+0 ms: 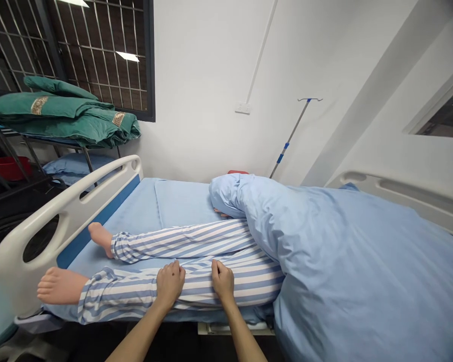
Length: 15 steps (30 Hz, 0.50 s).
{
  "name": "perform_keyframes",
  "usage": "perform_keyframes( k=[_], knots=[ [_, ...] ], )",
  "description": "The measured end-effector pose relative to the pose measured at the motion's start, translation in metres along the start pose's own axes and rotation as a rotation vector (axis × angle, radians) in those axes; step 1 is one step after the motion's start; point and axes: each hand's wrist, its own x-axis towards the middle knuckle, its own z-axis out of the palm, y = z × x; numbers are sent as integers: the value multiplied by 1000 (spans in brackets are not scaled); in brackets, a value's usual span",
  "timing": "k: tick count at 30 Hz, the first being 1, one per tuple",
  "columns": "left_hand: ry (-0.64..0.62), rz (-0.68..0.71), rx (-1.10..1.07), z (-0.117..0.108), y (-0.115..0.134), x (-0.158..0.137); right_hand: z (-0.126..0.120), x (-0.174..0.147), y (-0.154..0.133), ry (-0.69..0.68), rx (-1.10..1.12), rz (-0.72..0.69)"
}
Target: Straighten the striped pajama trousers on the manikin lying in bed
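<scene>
Two legs in blue-and-white striped pajama trousers (196, 241) lie stretched out on the bed; the bare feet (62, 285) look like those of a care manikin. My left hand (169, 282) is closed in a fist on the near leg, around the shin below the knee. Also a fist, my right hand (222, 281) rests on the same leg, nearer the thigh. The trouser cloth between them is slightly wrinkled. No object shows in either fist. A light blue quilt (324, 241) is folded back over the upper body and hides it.
A cream footboard (68, 201) closes the bed's left end, and a headboard (400, 193) stands at the right. Behind the bed rises an IV pole (292, 133). Green folded bedding (68, 113) lies on a rack at the left, above a red basin (9, 168).
</scene>
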Motion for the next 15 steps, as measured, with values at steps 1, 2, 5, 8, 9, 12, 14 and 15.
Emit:
perform_keyframes(
  k=[1, 2, 5, 8, 9, 12, 14, 15],
  knots=[
    [-10, -12, -8, -1, 2, 1, 0, 0, -1, 7, -5, -1],
    [-20, -26, -19, -2, 6, 3, -1, 0, -2, 14, -10, -3],
    [-41, -69, -108, -1, 26, 7, -1, 0, -4, 25, -14, -17],
    [-67, -117, -293, 5, 51, 6, 1, 0, -2, 31, -11, -31],
    [-72, -131, -345, 8, 58, 4, 2, 0, -1, 29, -11, -36],
    [-60, -104, -408, 15, 65, -4, 4, 0, 3, 10, -6, -38],
    [-44, -58, -414, 15, 58, -6, 4, 0, 5, -6, -3, -26],
    [-37, -57, -417, 14, 51, -5, 4, 0, 5, -14, -2, -19]
  ],
)
